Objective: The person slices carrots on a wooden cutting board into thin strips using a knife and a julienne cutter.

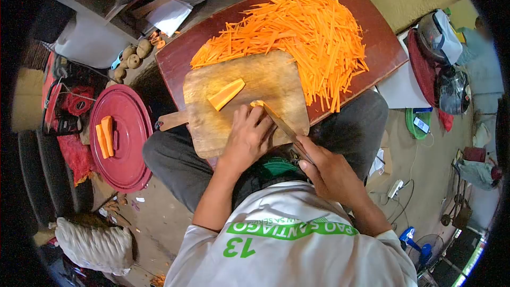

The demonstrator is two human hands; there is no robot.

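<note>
My right hand (330, 170) is wrapped around the handle of a knife (284, 127), whose blade slants up and left over the wooden cutting board (199, 135). Close to the blade's tip, my left hand (245, 134) presses curled fingers onto a carrot piece (257, 103); most of that piece is hidden beneath the fingers. A larger carrot chunk (227, 94) with flat cut sides lies on the board above my left hand. Beyond the board, a big heap of carrot strips (319, 37) spreads over a dark red tabletop (385, 48).
To the left, two peeled carrots (104, 137) rest on a red round lid (127, 167). Several brown potatoes (133, 61) sit near the table's left corner. On the right are a green basket with a phone (421, 124), cables, and a blue fan (417, 244).
</note>
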